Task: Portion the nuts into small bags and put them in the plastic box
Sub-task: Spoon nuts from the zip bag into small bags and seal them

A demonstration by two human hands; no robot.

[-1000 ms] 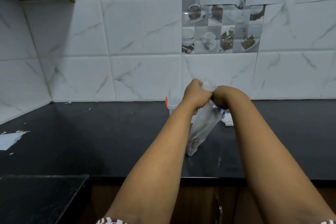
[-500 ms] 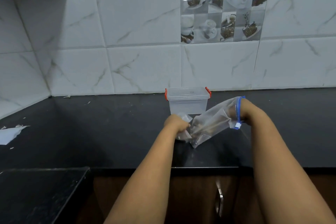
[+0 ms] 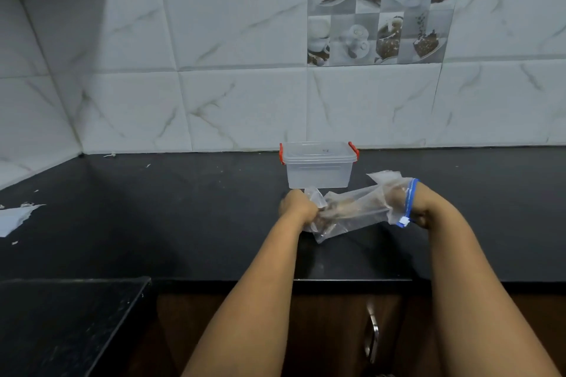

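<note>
A person stands at a black kitchen counter (image 3: 153,208), seen from a head-worn camera looking forward and down along both bare forearms.

The left hand (image 3: 298,208) is closed in a fist around the bottom end of a clear zip bag (image 3: 358,211), bunching the plastic there. The bag lies almost level just above the counter, running from that fist out to the right. Brown nuts (image 3: 332,213) show dimly through the plastic just to the right of the left fist; their number cannot be made out.

The right hand (image 3: 398,196) is pushed inside the bag through its open mouth. The blue zip strip (image 3: 409,202) circles the wrist, and the small white slider hangs on the near side of it. Seen only through the plastic, the right hand's fingers are blurred, so whether they are spread, curled or holding nuts cannot be told.

Directly behind the left fist, near the tiled wall (image 3: 214,70), stands the clear plastic box (image 3: 318,173) with red clips at both ends; its lid is on. The bag's crumpled bottom corner lies close in front of the box; whether they touch cannot be told.

Far to the left of the hands, a torn scrap of white paper (image 3: 13,219) lies on the counter. Below the counter's near edge, under the arms, a wooden cupboard front carries a metal handle (image 3: 372,333).
</note>
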